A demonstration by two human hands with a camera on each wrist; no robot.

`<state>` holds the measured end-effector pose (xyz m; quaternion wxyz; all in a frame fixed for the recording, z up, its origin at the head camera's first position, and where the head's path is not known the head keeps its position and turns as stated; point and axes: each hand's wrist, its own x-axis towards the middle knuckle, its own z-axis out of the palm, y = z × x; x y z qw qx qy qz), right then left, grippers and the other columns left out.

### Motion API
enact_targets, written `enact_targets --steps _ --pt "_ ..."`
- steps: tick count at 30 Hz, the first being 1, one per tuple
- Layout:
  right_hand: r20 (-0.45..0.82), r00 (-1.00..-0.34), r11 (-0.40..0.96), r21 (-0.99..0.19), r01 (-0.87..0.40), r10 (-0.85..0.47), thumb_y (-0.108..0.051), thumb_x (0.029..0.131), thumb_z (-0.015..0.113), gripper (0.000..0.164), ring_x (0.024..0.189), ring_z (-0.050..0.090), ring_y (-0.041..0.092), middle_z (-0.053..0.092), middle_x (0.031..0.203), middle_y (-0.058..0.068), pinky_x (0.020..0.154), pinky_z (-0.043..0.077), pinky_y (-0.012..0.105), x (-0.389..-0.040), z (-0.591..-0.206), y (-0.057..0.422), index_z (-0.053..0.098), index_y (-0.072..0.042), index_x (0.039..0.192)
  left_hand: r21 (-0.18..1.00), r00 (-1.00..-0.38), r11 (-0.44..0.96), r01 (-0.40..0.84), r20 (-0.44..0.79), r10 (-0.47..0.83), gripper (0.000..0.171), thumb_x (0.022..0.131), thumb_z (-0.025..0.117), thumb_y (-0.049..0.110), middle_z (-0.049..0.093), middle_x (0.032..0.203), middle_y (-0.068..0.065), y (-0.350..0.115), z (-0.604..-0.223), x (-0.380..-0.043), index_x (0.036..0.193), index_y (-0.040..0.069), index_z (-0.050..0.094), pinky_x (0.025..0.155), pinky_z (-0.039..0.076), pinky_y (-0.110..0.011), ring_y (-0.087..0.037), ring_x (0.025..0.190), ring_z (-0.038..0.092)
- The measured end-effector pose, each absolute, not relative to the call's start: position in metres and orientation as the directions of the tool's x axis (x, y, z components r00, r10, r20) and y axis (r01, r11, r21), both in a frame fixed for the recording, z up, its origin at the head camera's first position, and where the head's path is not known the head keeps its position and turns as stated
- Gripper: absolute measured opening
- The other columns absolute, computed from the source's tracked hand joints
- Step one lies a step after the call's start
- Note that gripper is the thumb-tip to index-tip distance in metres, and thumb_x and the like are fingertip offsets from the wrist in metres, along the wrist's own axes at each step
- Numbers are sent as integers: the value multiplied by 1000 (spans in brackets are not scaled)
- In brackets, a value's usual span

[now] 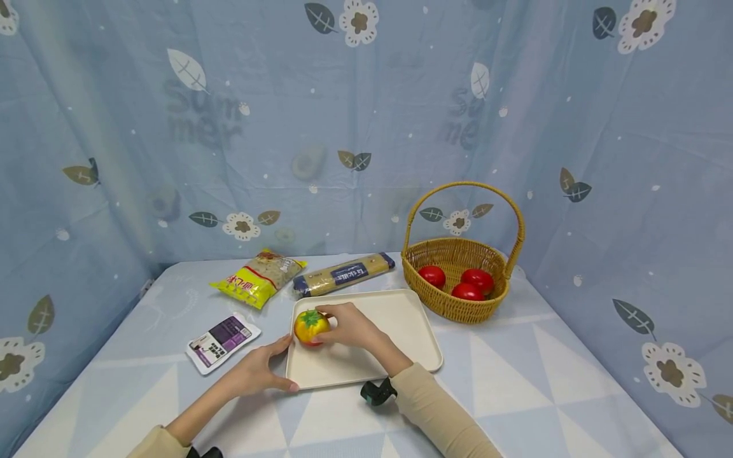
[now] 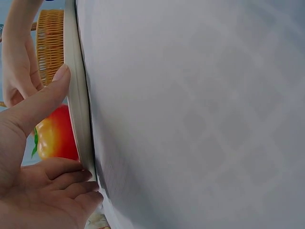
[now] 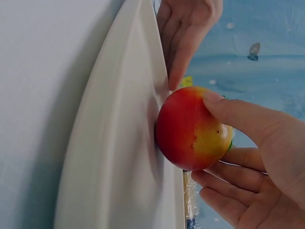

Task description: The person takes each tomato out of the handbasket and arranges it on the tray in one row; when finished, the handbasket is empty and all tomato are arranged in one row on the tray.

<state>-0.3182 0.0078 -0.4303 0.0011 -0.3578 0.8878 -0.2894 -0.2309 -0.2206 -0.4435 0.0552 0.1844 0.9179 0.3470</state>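
My right hand [image 1: 350,327] holds a red-and-yellow tomato [image 1: 311,326] with a green leafy top, thumb on one side and fingers on the other. In the right wrist view the tomato [image 3: 190,129] sits against the surface of the cream tray [image 3: 102,157], near the tray's left end. My left hand [image 1: 256,370] rests against the left edge of the tray [image 1: 366,362], its thumb by the front left corner and its fingers further back. The left wrist view shows the thumb and fingertips of that hand [image 2: 43,191] touching the rim, spread apart.
A wicker basket [image 1: 412,270] with a tall handle holds three red round items [image 1: 478,280] at the back right. Behind the tray lie a long pasta packet [image 1: 343,275] and a yellow snack bag [image 1: 260,278]. A white-and-purple pouch [image 1: 223,342] lies left of the tray.
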Motion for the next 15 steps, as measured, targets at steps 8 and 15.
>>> enact_targets --steps 8,15 --pt "219 -723 564 -495 -661 -656 -32 80 80 60 111 61 14 66 122 5 97 46 21 -317 -430 7 60 -7 131 647 -927 698 306 35 374 108 62 89 37 34 147 -28 -221 -446 -232 142 -12 35 110 25 -58 -47 134 31" --pt "215 -718 563 -489 -666 -662 -31 81 79 58 112 60 14 66 122 5 97 46 21 -316 -430 8 61 -7 130 652 -927 696 302 31 373 108 63 89 38 33 148 -27 -220 -446 -232 142 -11 34 110 25 -57 -47 135 31"
